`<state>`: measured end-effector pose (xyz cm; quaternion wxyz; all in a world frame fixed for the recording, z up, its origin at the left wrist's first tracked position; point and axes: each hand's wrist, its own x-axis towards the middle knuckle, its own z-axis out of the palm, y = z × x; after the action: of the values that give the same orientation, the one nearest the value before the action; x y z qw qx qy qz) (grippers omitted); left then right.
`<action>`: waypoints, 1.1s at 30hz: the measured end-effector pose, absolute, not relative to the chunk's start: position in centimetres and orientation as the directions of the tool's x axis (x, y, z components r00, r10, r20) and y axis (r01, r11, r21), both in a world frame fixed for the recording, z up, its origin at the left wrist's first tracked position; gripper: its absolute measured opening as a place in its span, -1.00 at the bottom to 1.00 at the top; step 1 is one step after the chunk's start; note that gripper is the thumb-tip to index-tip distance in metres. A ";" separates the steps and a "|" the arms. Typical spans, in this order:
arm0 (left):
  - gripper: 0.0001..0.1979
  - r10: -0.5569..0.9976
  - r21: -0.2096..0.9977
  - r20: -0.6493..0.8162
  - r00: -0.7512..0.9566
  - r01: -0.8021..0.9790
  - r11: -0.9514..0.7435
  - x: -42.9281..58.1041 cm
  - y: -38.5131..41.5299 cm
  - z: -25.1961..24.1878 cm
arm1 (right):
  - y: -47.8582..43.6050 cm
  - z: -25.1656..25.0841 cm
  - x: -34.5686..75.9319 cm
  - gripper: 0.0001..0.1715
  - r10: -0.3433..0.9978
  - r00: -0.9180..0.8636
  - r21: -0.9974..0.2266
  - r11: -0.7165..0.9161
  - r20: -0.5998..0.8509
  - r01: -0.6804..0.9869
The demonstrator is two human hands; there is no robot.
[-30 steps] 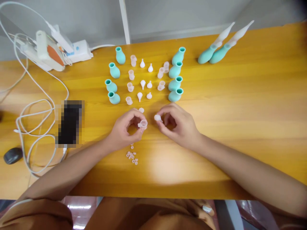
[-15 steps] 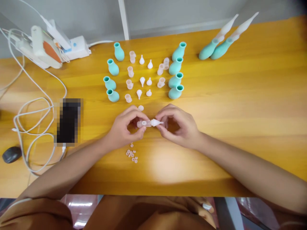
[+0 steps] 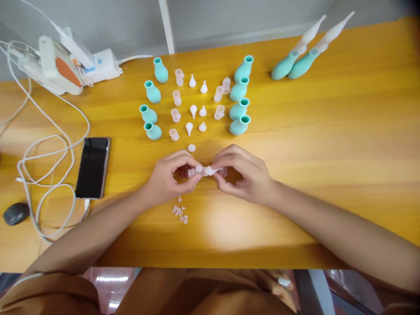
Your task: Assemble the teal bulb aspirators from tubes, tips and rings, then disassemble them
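My left hand (image 3: 169,177) pinches a small clear silicone cup piece (image 3: 196,170) just above the wooden table (image 3: 328,131). My right hand (image 3: 244,173) pinches a white pointed tip piece (image 3: 210,170) and presses it into the cup; the two parts touch between my fingertips. A lone white cap (image 3: 191,148) lies just beyond my hands. Several tiny pale rings (image 3: 180,213) lie in a small heap near my left wrist.
Beyond my hands stand rows of teal bulbs (image 3: 239,105), clear cups (image 3: 176,114) and white tips (image 3: 193,110). Two assembled teal pieces (image 3: 297,61) lie at the far right. A phone (image 3: 92,167), white cables (image 3: 46,175), a power strip (image 3: 101,64) and a dark mouse (image 3: 16,213) occupy the left.
My hands came together: the white tip in my right hand met the clear cup in my left and is pushed further into it now.
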<state>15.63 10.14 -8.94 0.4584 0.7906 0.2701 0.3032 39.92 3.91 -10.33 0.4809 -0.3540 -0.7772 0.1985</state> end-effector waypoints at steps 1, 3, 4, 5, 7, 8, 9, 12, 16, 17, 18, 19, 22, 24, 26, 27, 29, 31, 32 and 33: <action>-0.93 0.709 0.894 0.220 0.671 0.152 -0.421 15.6 10.1 -9.0 | 3.9 -10.3 39.9 -0.67 0.731 -0.297 -0.635 0.681 0.614 0.364; -0.94 0.716 0.904 0.199 0.669 0.156 -0.398 15.6 10.0 -9.0 | 3.9 -10.1 39.9 -0.65 0.711 -0.316 -0.604 0.702 0.629 0.377; -0.94 0.718 0.907 0.196 0.668 0.155 -0.392 15.6 10.0 -9.1 | 3.9 -10.1 39.9 -0.65 0.703 -0.323 -0.592 0.709 0.633 0.384; -0.94 0.719 0.909 0.197 0.666 0.152 -0.389 15.6 10.0 -9.1 | 3.8 -10.0 39.9 -0.65 0.698 -0.327 -0.581 0.714 0.637 0.391; -0.94 0.721 0.912 0.204 0.663 0.139 -0.386 15.7 10.1 -9.2 | 3.8 -9.9 39.9 -0.65 0.698 -0.324 -0.575 0.712 0.639 0.403; -0.93 0.720 0.914 0.209 0.662 0.130 -0.385 15.6 10.1 -9.2 | 3.8 -9.8 39.9 -0.65 0.703 -0.319 -0.577 0.708 0.636 0.408; -0.93 0.718 0.915 0.214 0.662 0.120 -0.384 15.6 10.2 -9.2 | 3.7 -9.8 39.9 -0.65 0.708 -0.314 -0.581 0.702 0.633 0.411; -0.91 0.707 0.912 0.242 0.665 0.093 -0.400 15.6 10.2 -9.3 | 3.7 -9.9 39.9 -0.66 0.715 -0.297 -0.587 0.693 0.633 0.419; -0.89 0.694 0.903 0.267 0.668 0.077 -0.422 15.6 10.3 -9.3 | 3.6 -10.0 39.9 -0.66 0.715 -0.288 -0.591 0.693 0.637 0.413; -0.89 0.692 0.903 0.272 0.669 0.070 -0.424 15.6 10.3 -9.2 | 3.6 -10.0 39.9 -0.66 0.716 -0.288 -0.595 0.693 0.636 0.407; -0.89 0.688 0.903 0.277 0.671 0.063 -0.425 15.6 10.4 -9.2 | 3.6 -10.1 40.0 -0.66 0.716 -0.290 -0.600 0.694 0.635 0.398; -0.88 0.685 0.904 0.280 0.672 0.055 -0.423 15.6 10.4 -9.2 | 3.6 -10.1 40.0 -0.66 0.717 -0.292 -0.608 0.693 0.633 0.387; -0.88 0.685 0.918 0.262 0.680 0.044 -0.395 15.5 10.4 -9.1 | 3.6 -10.0 40.2 -0.67 0.733 -0.299 -0.645 0.680 0.611 0.349; -0.88 0.686 0.922 0.248 0.684 0.052 -0.384 15.5 10.4 -9.1 | 3.6 -9.9 40.2 -0.68 0.745 -0.303 -0.666 0.667 0.594 0.335; -0.87 0.685 0.918 0.246 0.686 0.063 -0.392 15.4 10.4 -9.2 | 3.5 -9.8 40.2 -0.67 0.746 -0.305 -0.667 0.666 0.592 0.335; -0.87 0.685 0.914 0.250 0.685 0.067 -0.401 15.4 10.4 -9.2 | 3.5 -9.8 40.2 -0.67 0.744 -0.304 -0.664 0.668 0.594 0.336; -0.87 0.685 0.907 0.265 0.679 0.065 -0.416 15.4 10.2 -9.1 | 3.4 -9.7 40.2 -0.67 0.743 -0.299 -0.663 0.670 0.599 0.334; -0.86 0.684 0.901 0.285 0.672 0.055 -0.430 15.5 10.1 -9.1 | 3.3 -9.8 40.2 -0.67 0.745 -0.293 -0.666 0.667 0.599 0.334; -0.85 0.683 0.898 0.295 0.668 0.050 -0.437 15.5 10.1 -9.1 | 3.3 -9.8 40.2 -0.67 0.747 -0.290 -0.666 0.665 0.598 0.337; -0.85 0.682 0.896 0.302 0.666 0.047 -0.442 15.5 10.0 -9.1 | 3.3 -9.8 40.2 -0.67 0.746 -0.287 -0.664 0.665 0.600 0.342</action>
<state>15.47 10.03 -9.07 0.4737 0.7802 0.2337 0.3351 40.19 3.27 -9.78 0.4826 -0.3513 -0.7744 0.2096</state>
